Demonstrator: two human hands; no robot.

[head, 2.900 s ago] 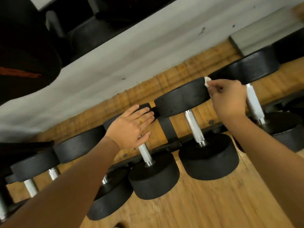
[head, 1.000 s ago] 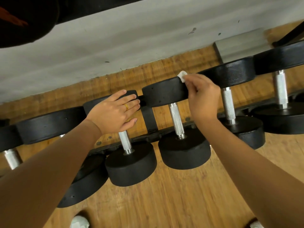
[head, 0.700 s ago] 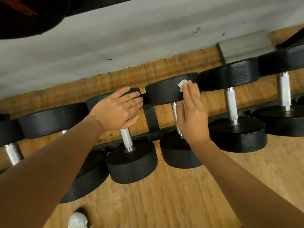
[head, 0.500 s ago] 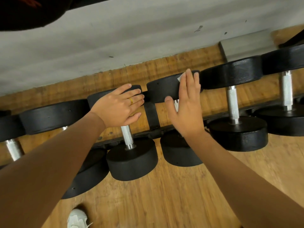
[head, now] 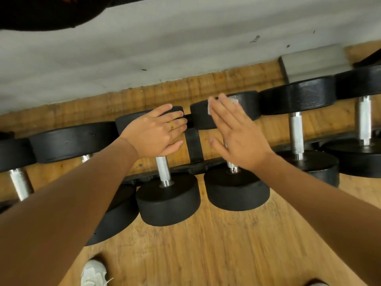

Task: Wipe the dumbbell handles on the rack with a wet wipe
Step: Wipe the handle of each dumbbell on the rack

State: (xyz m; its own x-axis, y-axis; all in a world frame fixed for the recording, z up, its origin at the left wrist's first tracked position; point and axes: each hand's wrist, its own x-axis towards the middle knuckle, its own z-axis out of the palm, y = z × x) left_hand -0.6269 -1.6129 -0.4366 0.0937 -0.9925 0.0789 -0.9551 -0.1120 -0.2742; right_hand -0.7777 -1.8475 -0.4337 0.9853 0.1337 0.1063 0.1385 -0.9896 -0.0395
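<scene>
Black dumbbells with silver knurled handles lie in a row on a low black rack. My right hand is flat, fingers straight, pressing a small white wet wipe against the far head of the middle dumbbell. That dumbbell's handle is mostly hidden under my palm. My left hand, wearing a gold ring, rests with relaxed fingers on the far head of the neighbouring dumbbell, whose handle shows below my palm.
More dumbbells lie to the right and left on the rack. A grey wall runs behind, above a wooden floor. My white shoe shows at the bottom edge.
My right hand went from pinching the wipe at the dumbbell head's right edge to lying flat, and has slid the wipe leftward across the head. My left hand stayed put.
</scene>
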